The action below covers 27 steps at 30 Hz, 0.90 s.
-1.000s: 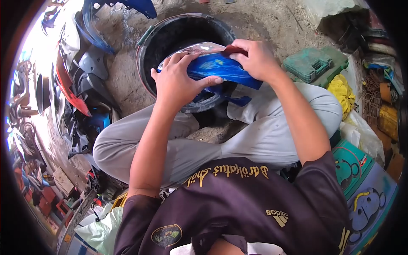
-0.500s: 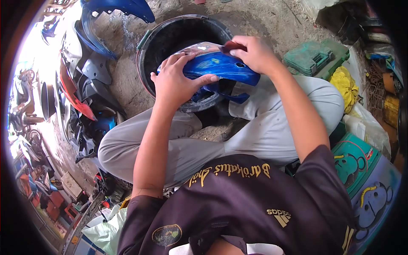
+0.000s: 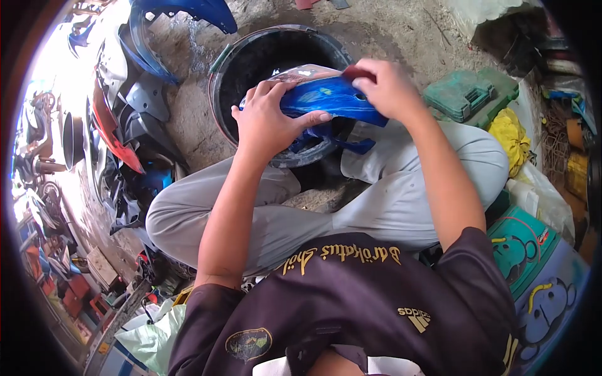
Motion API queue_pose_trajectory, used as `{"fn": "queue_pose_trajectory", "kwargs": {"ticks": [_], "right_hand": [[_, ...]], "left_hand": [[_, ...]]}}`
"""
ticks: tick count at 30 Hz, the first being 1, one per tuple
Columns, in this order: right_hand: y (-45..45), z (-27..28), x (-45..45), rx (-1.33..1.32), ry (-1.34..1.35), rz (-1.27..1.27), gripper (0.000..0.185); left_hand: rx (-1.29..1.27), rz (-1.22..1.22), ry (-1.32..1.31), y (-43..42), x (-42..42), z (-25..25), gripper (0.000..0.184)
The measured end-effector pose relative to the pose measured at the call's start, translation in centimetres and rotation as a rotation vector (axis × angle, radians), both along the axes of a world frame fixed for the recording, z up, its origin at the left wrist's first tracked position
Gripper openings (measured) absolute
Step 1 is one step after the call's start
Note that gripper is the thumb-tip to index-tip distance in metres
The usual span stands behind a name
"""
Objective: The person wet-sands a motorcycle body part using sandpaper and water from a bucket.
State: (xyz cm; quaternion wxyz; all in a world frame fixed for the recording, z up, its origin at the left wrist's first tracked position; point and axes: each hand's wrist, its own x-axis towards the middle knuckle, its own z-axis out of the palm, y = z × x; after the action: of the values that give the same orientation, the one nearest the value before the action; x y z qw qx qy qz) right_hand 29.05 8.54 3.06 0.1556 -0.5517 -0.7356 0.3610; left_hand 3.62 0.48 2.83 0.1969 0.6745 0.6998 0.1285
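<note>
My left hand point(image 3: 266, 116) grips a blue motorcycle fairing point(image 3: 335, 97), fingers over its top and thumb along the near side. Pale scuffed streaks mark the blue surface, and a reddish-brown patch shows on the upper face. In my right hand point(image 3: 387, 89) is a folded dark red piece of sandpaper point(image 3: 355, 71), pinched against the right end of the fairing's top edge. The right fingers are slightly blurred. Below the fairing stands a black bucket point(image 3: 241, 53) between my legs; the fairing hides part of its opening.
More blue fairings point(image 3: 188, 7) and a red panel point(image 3: 111, 135) lie to the left on the concrete floor. At right are a green plastic case point(image 3: 458, 94), a yellow cloth point(image 3: 509, 135) and a teal box point(image 3: 520, 241). A pale plastic bag point(image 3: 153, 338) lies lower left.
My right hand with the sandpaper has shifted slightly right along the fairing. The whole view has moved a little; my left hand keeps its grip.
</note>
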Motion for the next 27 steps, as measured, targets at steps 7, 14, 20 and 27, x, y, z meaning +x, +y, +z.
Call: {"fn": "queue_pose_trajectory", "kwargs": {"ticks": [7,14,20,27], "right_hand": [[0.8,-1.1,0.6,-0.14,0.131,0.002,0.019],[-1.9,3.0,-2.5,-0.056,0.211,0.165,0.017],[-1.3,1.3,-0.9,0.007,0.039,0.053,0.02],[-2.1,1.7,-1.0,0.078,0.123,0.106,0.015]], "left_hand": [[0.007,-0.003,0.019,0.2,-0.1,0.0,0.095],[0.001,-0.005,0.01,0.3,-0.1,0.0,0.096],[-0.013,-0.016,0.008,0.5,-0.1,0.6,0.097],[-0.012,-0.009,-0.012,0.0,-0.2,0.8,0.1]]}}
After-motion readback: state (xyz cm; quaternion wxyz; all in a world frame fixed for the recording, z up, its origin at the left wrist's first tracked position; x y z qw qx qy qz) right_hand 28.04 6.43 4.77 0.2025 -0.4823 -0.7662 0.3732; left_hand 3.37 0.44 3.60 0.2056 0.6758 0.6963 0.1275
